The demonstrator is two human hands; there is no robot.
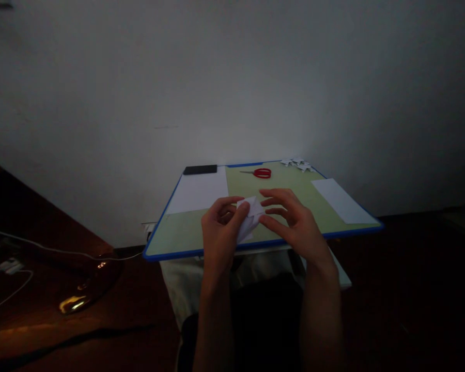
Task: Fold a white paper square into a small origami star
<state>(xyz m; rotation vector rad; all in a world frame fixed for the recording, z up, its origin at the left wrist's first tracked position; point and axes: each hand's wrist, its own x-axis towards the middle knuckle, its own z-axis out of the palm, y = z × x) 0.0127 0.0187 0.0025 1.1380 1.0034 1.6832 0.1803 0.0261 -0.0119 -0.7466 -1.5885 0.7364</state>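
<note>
A small piece of folded white paper [251,211] is held above the near part of the table. My left hand [222,222] pinches it between thumb and fingers, the thumb lying on its face. On its other side is my right hand [289,217], fingers spread and curved, with the thumb tip at or very near the paper's right edge. Whether that thumb touches the paper I cannot tell. Part of the folded paper is hidden behind my left thumb and fingers.
The green tabletop [294,199] has a blue rim. Red-handled scissors [261,173] lie beyond my hands, several folded paper pieces [298,164] at the back right. A white sheet [201,190] lies left, a paper strip [344,201] right, a dark flat object [200,169] back left.
</note>
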